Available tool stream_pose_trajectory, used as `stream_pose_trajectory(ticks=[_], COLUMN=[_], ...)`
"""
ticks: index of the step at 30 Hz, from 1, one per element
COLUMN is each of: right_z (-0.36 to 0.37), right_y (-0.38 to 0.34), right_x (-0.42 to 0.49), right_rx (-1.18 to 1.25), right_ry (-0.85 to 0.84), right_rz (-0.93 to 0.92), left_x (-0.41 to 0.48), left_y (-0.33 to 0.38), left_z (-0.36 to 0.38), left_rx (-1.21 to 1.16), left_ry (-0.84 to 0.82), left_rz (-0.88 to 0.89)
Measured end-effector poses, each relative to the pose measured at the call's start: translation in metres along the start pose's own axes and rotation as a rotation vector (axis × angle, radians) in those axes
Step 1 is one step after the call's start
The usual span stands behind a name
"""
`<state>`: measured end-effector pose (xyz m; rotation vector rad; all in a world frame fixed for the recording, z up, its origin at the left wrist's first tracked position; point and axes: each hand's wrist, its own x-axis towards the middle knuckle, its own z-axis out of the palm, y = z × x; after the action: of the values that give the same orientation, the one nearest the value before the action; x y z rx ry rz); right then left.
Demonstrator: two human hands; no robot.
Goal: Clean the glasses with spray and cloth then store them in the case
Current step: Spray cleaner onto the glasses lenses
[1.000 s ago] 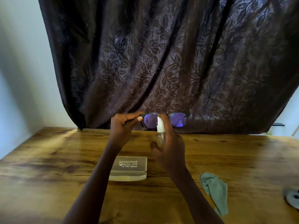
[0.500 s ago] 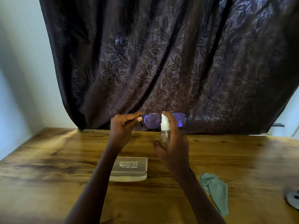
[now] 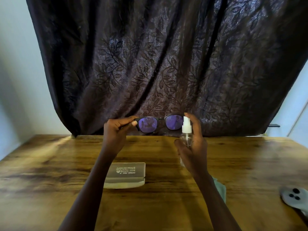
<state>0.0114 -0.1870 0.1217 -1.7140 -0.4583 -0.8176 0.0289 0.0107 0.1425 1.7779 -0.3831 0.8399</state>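
Observation:
My left hand (image 3: 115, 130) pinches the left end of the black-framed glasses (image 3: 148, 125), held up over the table with purple-tinted lenses facing me. A small clear spray bottle (image 3: 186, 130) with a white nozzle is gripped upright in my right hand (image 3: 193, 144), index finger on top of the nozzle, just right of the glasses' right lens. The grey glasses case (image 3: 126, 173) lies closed on the wooden table (image 3: 50, 172) below my left forearm. Only a strip of the pale green cloth (image 3: 220, 189) shows on the table behind my right forearm.
A dark leaf-patterned curtain (image 3: 166, 64) hangs behind the table's far edge. A grey device with dark dots (image 3: 295, 197) lies at the table's right edge. White walls stand at left and right.
My right hand has moved the spray bottle rightward, from in front of the glasses' bridge to beside the right lens. The glasses stay held up in my left hand.

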Motion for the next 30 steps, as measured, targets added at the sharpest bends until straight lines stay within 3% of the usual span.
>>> stream_pose_trajectory(ticks=[12, 25, 30], right_z=[-0.006, -0.014, -0.022], right_y=[0.003, 0.035, 0.085], right_x=[0.001, 0.007, 0.007], right_rx=[-0.123, 0.096, 0.209], right_ry=[-0.078, 0.065, 0.009], right_rz=[-0.034, -0.030, 0.124], left_x=[-0.002, -0.003, -0.004], left_y=[-0.004, -0.001, 0.000], left_z=[0.001, -0.001, 0.001], left_rx=[0.003, 0.048, 0.054], left_ry=[-0.001, 0.027, 0.023], left_rz=[-0.029, -0.037, -0.030])
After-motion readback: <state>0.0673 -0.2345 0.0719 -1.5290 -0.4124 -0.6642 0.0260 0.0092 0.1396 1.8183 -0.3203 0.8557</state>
